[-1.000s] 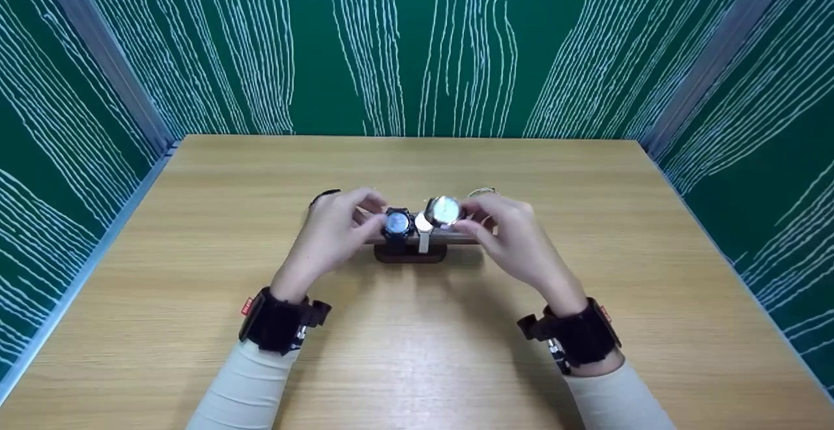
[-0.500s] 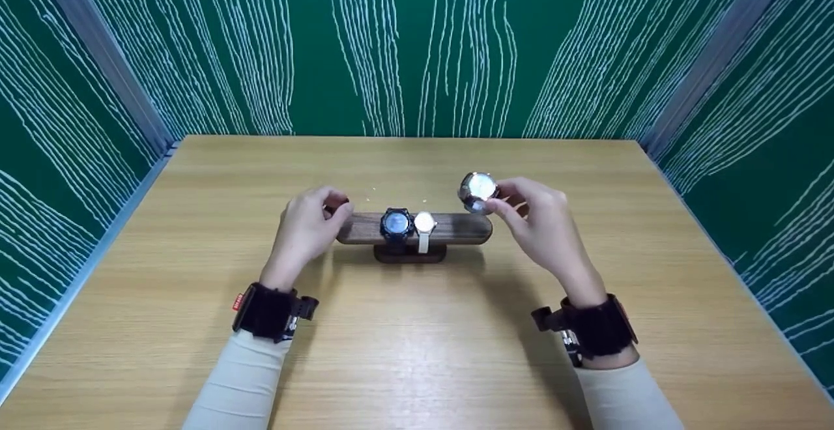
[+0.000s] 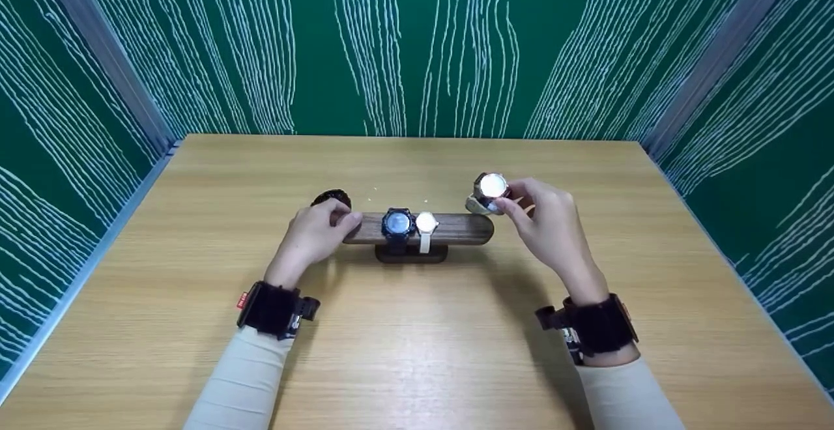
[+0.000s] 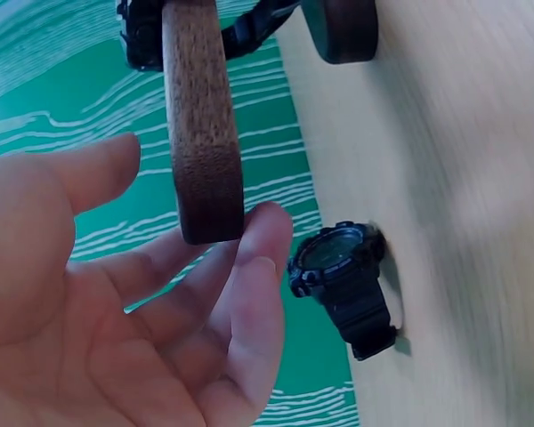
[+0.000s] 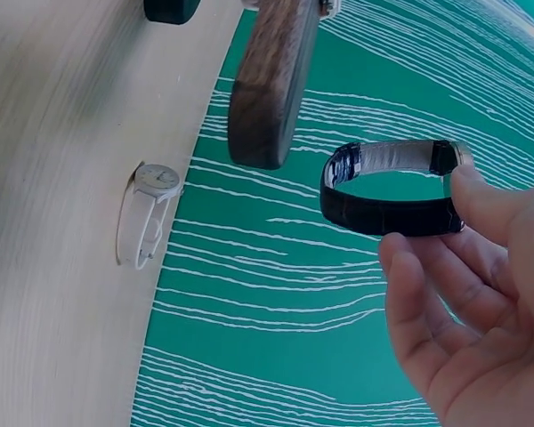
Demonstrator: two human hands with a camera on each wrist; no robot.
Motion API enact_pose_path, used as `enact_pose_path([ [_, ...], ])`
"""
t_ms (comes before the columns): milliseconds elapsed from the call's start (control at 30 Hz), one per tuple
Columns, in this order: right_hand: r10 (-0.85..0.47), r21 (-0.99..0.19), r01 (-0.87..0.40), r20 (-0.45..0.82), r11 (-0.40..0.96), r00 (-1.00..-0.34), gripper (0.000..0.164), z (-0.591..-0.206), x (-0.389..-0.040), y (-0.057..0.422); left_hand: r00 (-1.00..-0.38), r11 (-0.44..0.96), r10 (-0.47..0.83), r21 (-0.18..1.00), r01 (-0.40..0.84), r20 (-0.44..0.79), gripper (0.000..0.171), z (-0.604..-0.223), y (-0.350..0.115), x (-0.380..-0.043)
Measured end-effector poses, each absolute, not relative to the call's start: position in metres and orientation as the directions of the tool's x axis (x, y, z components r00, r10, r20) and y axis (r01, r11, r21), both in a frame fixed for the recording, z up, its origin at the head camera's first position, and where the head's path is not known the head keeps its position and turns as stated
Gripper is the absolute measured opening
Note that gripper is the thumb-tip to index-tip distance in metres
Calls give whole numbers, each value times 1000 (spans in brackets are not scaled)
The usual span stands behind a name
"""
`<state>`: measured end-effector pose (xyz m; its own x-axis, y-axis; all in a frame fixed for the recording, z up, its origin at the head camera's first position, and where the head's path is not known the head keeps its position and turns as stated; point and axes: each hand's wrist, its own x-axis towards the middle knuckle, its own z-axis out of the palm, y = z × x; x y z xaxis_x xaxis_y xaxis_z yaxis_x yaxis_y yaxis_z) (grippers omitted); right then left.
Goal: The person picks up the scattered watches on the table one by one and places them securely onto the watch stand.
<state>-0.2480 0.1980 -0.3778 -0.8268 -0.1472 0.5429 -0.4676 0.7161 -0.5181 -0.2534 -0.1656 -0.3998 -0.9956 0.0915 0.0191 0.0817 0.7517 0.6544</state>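
My right hand [image 3: 547, 225] pinches a wristwatch [image 3: 493, 186] by its case, held up beyond the right end of the wooden watch stand [image 3: 466, 228]. In the right wrist view the watch's black strap [image 5: 383, 216] forms a closed loop, off the stand. Around the stand's left end is my left hand [image 3: 313, 234], fingers loosely bent. The left wrist view shows its thumb [image 4: 107, 173] apart from the bar and a fingertip right at the bar's end. A dark chunky watch [image 3: 397, 223] and a small white-strapped watch [image 3: 426, 223] sit on the stand's middle.
On the table [image 3: 417, 352] behind my left hand lies a black sports watch [image 4: 338, 258]. A pale watch [image 5: 151, 196] lies behind the stand's right end, partly covered by the held watch in the head view. Green walls [image 3: 443, 45] with white lines surround the table.
My right hand has carried the wristwatch from over the stand to beyond its right end. My left hand has drawn back from the dark watch to the stand's left end.
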Motion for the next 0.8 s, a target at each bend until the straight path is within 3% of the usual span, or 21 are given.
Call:
enact_pose_path([
  [467, -145, -550, -385, 429, 741, -891, 18, -389, -253, 201, -995, 774, 94, 631, 61, -19, 45, -405, -165, -254],
  [800, -159, -555, -387, 414, 736, -896, 17, -398, -256, 196, -993, 809, 113, 583, 74, -31, 58, -406, -167, -254],
])
